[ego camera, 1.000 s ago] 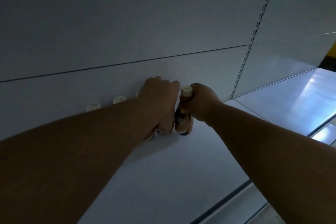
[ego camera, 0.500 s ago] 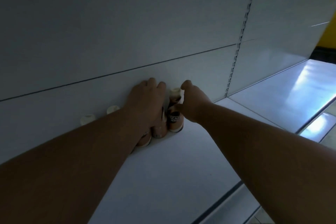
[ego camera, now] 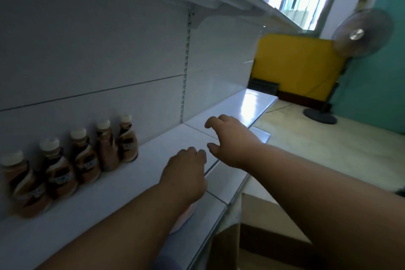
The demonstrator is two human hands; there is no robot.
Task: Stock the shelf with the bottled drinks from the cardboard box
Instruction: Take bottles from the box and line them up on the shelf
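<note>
Your left hand is over the white shelf, palm down, with the fingers curled under loosely; it grasps nothing. Your right hand is a little farther and to the right of it, above the seam between two shelf boards, with fingers spread and bent, and it is also empty. The two hands are near each other but do not touch.

The bottled drinks stand upright in one row of five along the back panel, to the left of both hands and well apart from them. They are brown bottles with pale caps. The rightmost bottle is the nearest one to your left hand, and bare shelf lies between them. The leftmost bottles are blurred, so you cannot read the labels.

The cardboard box is low at the right, below the front edge of the shelf and under your right forearm. What it contains cannot be seen.

On the far right a standing fan is on the floor beside a yellow panel.
</note>
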